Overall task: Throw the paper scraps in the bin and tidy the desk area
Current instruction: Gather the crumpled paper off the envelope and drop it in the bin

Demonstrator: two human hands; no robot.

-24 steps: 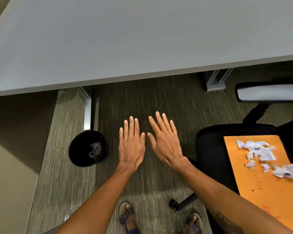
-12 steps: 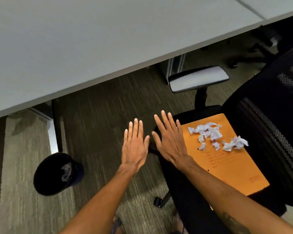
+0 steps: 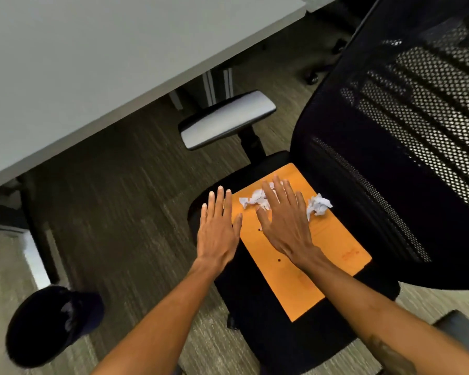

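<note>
Black bin (image 3: 52, 324) on the floor holds a pale, blurred wad. I see paper scraps (image 3: 318, 207) strung crosswise over an orange envelope's (image 3: 295, 282) far end on the chair (image 3: 255, 315). Left hand (image 3: 218, 231) and right hand (image 3: 284, 226) are spread flat, empty.

black chair seat (image 3: 255, 328) carries a flat orange envelope (image 3: 282, 280), with white crumpled paper scraps (image 3: 318, 205) at its far end (two clumps). striped carpet floor (image 3: 119, 212) carries the chair and a dark bin (image 3: 49, 326), lower left.
</note>
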